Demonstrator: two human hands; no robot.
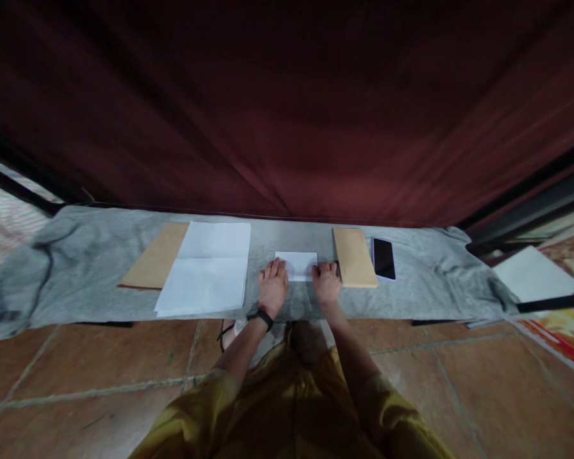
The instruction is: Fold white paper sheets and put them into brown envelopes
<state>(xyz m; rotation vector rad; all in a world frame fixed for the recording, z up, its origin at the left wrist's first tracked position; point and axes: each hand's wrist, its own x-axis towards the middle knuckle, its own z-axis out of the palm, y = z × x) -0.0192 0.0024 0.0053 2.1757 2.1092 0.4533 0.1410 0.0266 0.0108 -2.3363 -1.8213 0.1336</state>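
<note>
A small folded sheet of white paper [300,266] lies on the grey cloth, its long side running left to right. My left hand [273,287] rests flat on its left end, fingers stretched forward. On the right end sits my right hand [326,282], its fingers bent and pressed down at the paper's edge; whether they pinch it is hidden. A small dark item shows beside the right fingers, too small to name. To the left lies a stack of larger white sheets [210,268] with a crease across it. Close to my right hand is a brown envelope stack [355,258].
Another brown envelope [155,258] lies partly under the white sheets. A phone [383,259] is at the right of the envelope stack. The narrow table has a wrinkled grey cloth [440,274]; a dark red curtain [287,127] hangs along its far edge.
</note>
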